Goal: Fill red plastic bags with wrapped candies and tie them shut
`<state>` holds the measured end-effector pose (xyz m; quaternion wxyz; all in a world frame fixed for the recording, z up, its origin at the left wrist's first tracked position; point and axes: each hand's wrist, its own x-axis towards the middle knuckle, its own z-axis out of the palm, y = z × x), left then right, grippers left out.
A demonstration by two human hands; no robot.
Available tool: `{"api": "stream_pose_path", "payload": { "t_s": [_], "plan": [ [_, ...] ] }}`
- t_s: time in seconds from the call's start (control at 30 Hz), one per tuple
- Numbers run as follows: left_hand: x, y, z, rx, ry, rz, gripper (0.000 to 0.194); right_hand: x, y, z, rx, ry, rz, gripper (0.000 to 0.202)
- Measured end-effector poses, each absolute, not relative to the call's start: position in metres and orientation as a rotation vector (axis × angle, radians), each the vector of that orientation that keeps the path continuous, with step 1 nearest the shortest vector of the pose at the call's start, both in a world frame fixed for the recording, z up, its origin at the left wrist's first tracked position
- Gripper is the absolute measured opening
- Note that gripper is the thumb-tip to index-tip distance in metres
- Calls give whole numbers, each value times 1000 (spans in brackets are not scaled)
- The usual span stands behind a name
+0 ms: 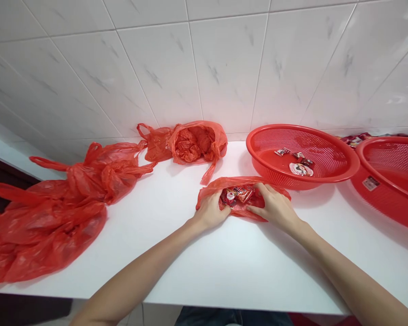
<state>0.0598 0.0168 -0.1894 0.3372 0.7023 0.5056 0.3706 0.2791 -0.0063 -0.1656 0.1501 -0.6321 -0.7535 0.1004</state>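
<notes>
A red plastic bag (245, 181) lies on the white table in front of me with its mouth spread wide. Several wrapped sweets (240, 194) show inside it. My left hand (211, 210) grips the left side of the bag's rim, thumb on the inside. On the opposite side my right hand (278, 206) has hold of the rim, its fingers curled over the edge and partly hidden by the plastic. Just behind my right hand stands a red plastic basket (302, 176), holding a few small wrapped sweets and a round white sticker-like piece (301, 170).
A second red basket (387, 190) stands at the right edge, with more wrapped packets (360, 138) behind it. An open red bag stuffed with crumpled bags (193, 142) rests against the tiled wall (224, 68). Knotted red bags (54, 217) fill the table's left end.
</notes>
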Motion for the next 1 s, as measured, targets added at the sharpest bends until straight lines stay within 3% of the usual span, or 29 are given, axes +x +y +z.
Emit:
{"api": "stream_pose_path", "payload": {
  "t_s": [0.13, 0.3, 0.43, 0.57, 0.77, 1.0],
  "plan": [
    [59, 16, -192, 1850, 1284, 938, 53, 277, -7, -167, -1836, -2228, 254, 56],
    [59, 18, -195, 1953, 1245, 993, 58, 272, -8, -173, -1814, -2262, 123, 63],
    [58, 18, -193, 2026, 1209, 964, 52, 268, -9, -180, -1585, -2294, -32, 57],
    [56, 17, -191, 2079, 1181, 935, 59, 259, -13, -183, -1274, -2350, -129, 45],
    [50, 18, -195, 2224, 907, 972, 70, 252, -14, -188, -1157, -2361, 55, 48],
    [51, 18, -198, 2197, 922, 1077, 43, 253, -16, -190, -1121, -2206, 302, 52]
  ]
}}
